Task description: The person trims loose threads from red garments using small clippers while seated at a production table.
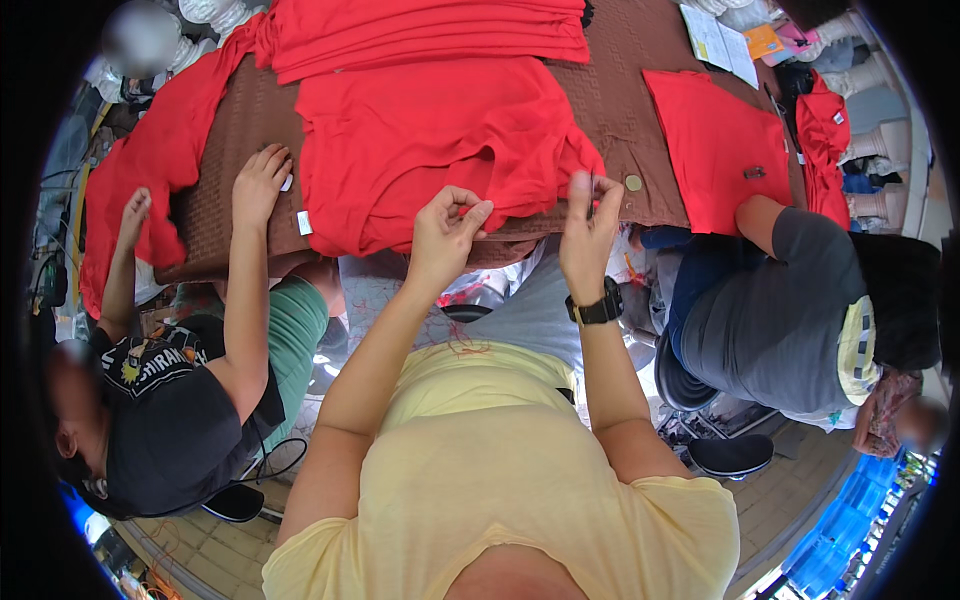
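While the left hand point(452, 228) brings thumb and forefinger together at the near edge of the red shirt point(410, 130), the right hand point(590, 225) holds a slim dark tool point(591, 197) between thumb and fingers, close to the shirt's right side. Whether thread or fabric lies in the left pinch cannot be determined. A dark watch point(597, 305) is worn on the right wrist.

The shirt lies at the middle of the near edge of the table point(635, 125), spread out and rumpled toward the hands. A white label point(304, 223) shows at its near left corner.

Progress, as judged: handling of this shirt is under way and appears incomplete, since it is neither smoothed nor folded. Beyond it, a stack of red garments point(420, 40) lies in flat layers toward the far edge. Whether these layers are finished or waiting cannot be determined.

To the right of the shirt, a round disc point(633, 183) rests near the near edge. Farther right, another red garment point(700, 130) lies before a co-worker point(770, 300). Papers point(722, 45) occupy the far right corner. At the left edge, a red cloth point(150, 165) hangs over beside a second co-worker point(165, 420).
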Available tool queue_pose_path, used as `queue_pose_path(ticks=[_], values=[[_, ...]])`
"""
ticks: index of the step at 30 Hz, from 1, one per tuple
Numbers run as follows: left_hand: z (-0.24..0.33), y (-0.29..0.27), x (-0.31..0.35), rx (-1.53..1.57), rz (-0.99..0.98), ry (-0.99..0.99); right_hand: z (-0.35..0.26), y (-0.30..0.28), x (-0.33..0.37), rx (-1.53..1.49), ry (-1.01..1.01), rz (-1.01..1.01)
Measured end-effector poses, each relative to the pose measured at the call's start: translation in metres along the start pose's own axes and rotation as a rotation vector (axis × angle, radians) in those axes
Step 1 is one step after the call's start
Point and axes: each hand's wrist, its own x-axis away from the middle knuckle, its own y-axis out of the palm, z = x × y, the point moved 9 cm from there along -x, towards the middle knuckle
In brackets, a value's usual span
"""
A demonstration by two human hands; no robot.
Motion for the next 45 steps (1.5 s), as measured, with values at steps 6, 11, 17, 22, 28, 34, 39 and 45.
queue_pose_path(ticks=[6, 11, 17, 22, 28, 34, 39, 45], values=[[-0.003, 0.013, 0.005, 0.195, -0.064, -0.008, 0.014, 0.050, 0.076, -0.151, 0.458, -0.714], [0.001, 0.013, 0.006, 0.153, -0.061, 0.100, 0.016, 0.055, 0.079, -0.032, 0.404, -0.686], [0.006, 0.015, 0.012, 0.083, -0.032, 0.211, 0.029, 0.061, 0.078, -0.111, 0.458, -0.662], [0.005, 0.011, 0.015, 0.079, -0.020, 0.209, 0.043, 0.076, 0.089, -0.557, 0.851, -0.681], [-0.004, 0.005, 0.010, 0.123, -0.087, 0.128, 0.045, 0.082, 0.090, -0.565, 0.921, -0.675], [-0.009, 0.006, 0.006, 0.071, -0.113, 0.106, 0.061, 0.086, 0.092, -0.631, 0.867, -0.672], [0.053, 0.012, 0.035, -0.899, -0.069, 0.448, 0.038, 0.051, 0.069, -0.341, 0.708, -0.863], [0.011, 0.063, 0.052, -0.385, -0.485, -0.029, 0.061, -0.013, 0.011, 0.164, 0.044, -0.294]])
